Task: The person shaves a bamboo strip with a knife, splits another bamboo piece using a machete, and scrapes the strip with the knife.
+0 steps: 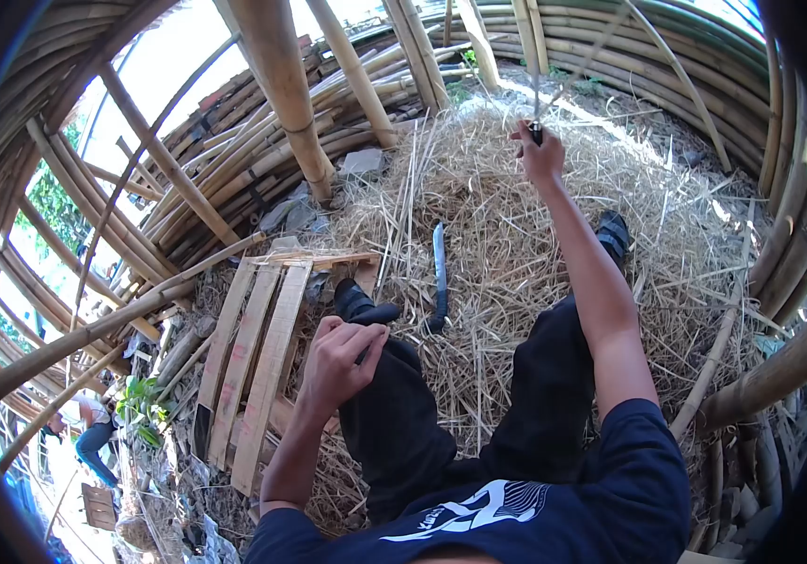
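My right hand (541,158) is stretched far forward above the straw, its fingers closed round the dark handle of a knife (537,105). The knife's thin blade points away from me, nearly edge-on and hard to see against the bamboo. Over my left thigh, my left hand (342,362) is raised with the fingers curled and the thumb against them. Whether anything is in that hand I cannot make out. On the straw (488,226) between my feet lies a machete (439,263), its long blade pointing away and its black handle towards me.
A wooden slatted pallet (258,367) stands left of my left foot. Bamboo poles (290,113) rise in front, and stacked bamboo (685,75) curves round behind the straw. A thick pole (765,376) is at my right. Another person (95,428) is far left, outside.
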A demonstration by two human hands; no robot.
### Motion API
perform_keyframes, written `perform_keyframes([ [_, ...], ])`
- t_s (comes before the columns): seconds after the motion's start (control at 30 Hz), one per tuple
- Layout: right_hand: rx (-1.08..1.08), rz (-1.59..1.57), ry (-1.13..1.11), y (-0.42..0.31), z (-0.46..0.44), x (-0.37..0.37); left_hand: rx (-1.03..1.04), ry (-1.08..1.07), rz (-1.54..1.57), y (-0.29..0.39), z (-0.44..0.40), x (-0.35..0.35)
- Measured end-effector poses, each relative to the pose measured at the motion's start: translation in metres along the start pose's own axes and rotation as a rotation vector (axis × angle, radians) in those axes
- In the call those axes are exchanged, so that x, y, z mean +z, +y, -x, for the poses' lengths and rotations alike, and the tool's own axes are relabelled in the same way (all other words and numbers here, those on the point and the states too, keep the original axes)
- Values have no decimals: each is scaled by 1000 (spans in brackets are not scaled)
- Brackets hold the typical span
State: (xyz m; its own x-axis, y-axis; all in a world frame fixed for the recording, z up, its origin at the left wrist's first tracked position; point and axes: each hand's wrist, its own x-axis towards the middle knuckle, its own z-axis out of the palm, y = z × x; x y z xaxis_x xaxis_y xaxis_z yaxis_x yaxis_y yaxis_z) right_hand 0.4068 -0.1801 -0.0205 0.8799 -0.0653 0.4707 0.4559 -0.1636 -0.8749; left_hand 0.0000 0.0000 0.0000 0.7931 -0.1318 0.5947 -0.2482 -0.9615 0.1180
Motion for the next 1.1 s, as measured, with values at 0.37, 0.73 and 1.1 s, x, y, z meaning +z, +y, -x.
perform_keyframes([
  [0.37, -66, -637, 11, -102, 30, -54, -207, 83, 210, 4, 13, -6],
  [0.73, 230, -802, -386, -119, 82, -49, -299, 188, 358, 15, -28, -13],
  [1.1, 749, -804, -822, -120, 150, -16, -561, -193, 575, 20, -19, 22],
])
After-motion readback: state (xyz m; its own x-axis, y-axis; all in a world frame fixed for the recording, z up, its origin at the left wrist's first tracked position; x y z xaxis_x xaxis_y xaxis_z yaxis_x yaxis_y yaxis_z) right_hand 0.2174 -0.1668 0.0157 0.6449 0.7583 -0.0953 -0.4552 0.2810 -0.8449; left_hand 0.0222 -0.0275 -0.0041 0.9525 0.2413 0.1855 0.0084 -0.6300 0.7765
